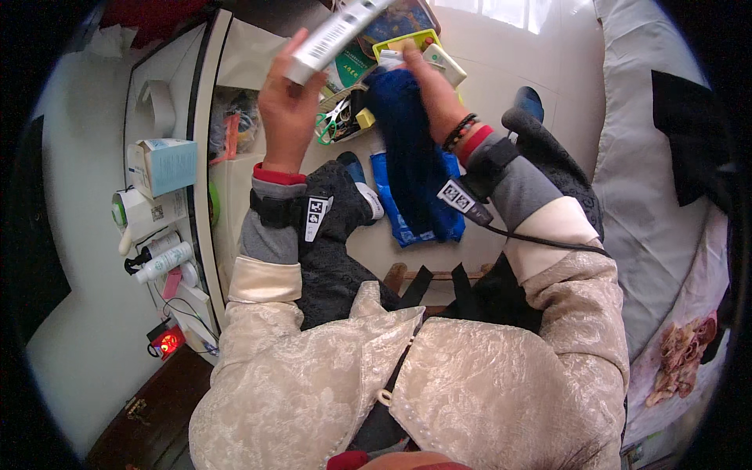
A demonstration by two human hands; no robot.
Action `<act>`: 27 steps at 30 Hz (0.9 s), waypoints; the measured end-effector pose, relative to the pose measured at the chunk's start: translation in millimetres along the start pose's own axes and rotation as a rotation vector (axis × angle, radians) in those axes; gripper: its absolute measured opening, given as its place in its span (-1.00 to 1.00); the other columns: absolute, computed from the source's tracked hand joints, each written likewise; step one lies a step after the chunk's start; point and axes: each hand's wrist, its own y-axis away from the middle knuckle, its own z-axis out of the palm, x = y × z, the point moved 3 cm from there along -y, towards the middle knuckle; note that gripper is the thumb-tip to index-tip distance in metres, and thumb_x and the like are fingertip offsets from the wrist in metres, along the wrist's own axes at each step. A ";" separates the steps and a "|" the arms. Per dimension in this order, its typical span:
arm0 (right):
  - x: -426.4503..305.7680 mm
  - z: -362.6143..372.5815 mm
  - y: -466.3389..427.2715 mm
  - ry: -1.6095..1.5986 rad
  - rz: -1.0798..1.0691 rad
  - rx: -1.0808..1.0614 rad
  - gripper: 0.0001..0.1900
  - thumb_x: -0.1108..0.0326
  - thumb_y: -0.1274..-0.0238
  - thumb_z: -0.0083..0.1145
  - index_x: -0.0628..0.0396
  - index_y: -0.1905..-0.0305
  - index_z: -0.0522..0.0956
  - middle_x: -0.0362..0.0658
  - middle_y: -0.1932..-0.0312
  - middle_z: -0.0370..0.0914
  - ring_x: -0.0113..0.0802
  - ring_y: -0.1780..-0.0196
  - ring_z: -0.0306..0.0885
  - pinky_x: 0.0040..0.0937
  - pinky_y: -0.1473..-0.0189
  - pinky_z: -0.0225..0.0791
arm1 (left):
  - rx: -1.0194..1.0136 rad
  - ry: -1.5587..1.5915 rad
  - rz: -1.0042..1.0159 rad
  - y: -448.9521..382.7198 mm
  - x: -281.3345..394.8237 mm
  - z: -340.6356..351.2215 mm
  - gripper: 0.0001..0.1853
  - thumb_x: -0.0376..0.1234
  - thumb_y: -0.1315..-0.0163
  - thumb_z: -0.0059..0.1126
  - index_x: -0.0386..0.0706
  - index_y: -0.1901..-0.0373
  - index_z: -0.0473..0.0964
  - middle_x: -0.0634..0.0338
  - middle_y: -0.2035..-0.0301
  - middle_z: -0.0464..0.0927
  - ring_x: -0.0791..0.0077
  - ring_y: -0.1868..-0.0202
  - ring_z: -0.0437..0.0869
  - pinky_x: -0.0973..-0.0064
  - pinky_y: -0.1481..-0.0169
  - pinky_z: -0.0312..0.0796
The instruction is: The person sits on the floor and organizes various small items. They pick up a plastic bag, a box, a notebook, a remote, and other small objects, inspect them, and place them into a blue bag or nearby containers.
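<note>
My left hand (288, 106) is raised and grips a long white box (335, 41) that bears a barcode and tilts up to the right. My right hand (432, 94) holds a dark blue cloth (408, 158), which hangs down over a blue plastic bag (399, 220) on the floor. Beyond the right hand is a yellow-green basket (405, 41) with packets and a white box (445, 64) at its side. Below the raised box, green-handled scissors (330, 120) and a small yellow block (365, 118) lie in an open container. A green printed packet (351, 66) is behind them.
On the left, a table (204, 117) holds a light blue box (170, 167), a white pump bottle (164, 261) and a red-lit device (169, 342). My legs flank the bag, with a wooden stool (396, 276) below. A grey-covered bed (640, 235) is on the right.
</note>
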 end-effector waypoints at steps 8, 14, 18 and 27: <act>-2.8 -25.8 -9.3 0.077 0.053 0.020 -0.62 0.14 -0.14 0.22 0.19 0.05 0.61 -0.03 0.15 0.66 -0.29 0.12 0.61 -0.41 0.07 0.45 | -0.377 -0.225 0.279 29.3 20.9 28.2 -0.39 -0.25 -0.07 0.43 -0.08 -0.21 0.49 -0.04 -0.23 0.45 0.07 -0.22 0.55 0.23 -0.23 0.46; -19.3 -47.4 -16.4 0.468 -0.183 -0.149 -0.78 0.24 -0.37 0.05 -0.07 -0.03 0.58 -0.09 -0.02 0.55 -0.24 -0.03 0.59 -0.42 -0.07 0.47 | -0.311 0.837 -0.811 41.8 -15.5 30.8 -0.26 0.14 -0.41 -0.08 -0.24 -0.37 0.23 0.01 -0.14 0.52 0.20 -0.16 0.57 0.15 -0.12 0.52; -13.2 -43.6 -21.9 0.715 -0.416 -0.120 -0.65 0.38 -0.41 -0.05 -0.11 -0.24 0.44 -0.03 0.01 0.59 -0.08 -0.04 0.60 -0.32 -0.08 0.48 | -0.307 0.981 -1.000 50.6 -16.0 39.8 -0.50 -0.14 -0.42 0.05 -0.29 -0.23 0.33 0.02 0.03 0.60 0.24 0.13 0.73 0.20 0.29 0.67; -62.9 -58.2 -22.5 0.167 -0.483 -0.038 -0.57 0.06 -0.38 0.12 0.07 -0.19 0.47 -0.09 -0.04 0.55 -0.32 -0.02 0.56 -0.39 -0.09 0.49 | -0.462 0.445 -0.796 55.3 -7.7 40.0 -0.65 -0.34 -0.26 0.16 -0.35 -0.01 0.44 0.14 0.27 0.64 0.49 0.37 0.69 0.52 0.39 0.53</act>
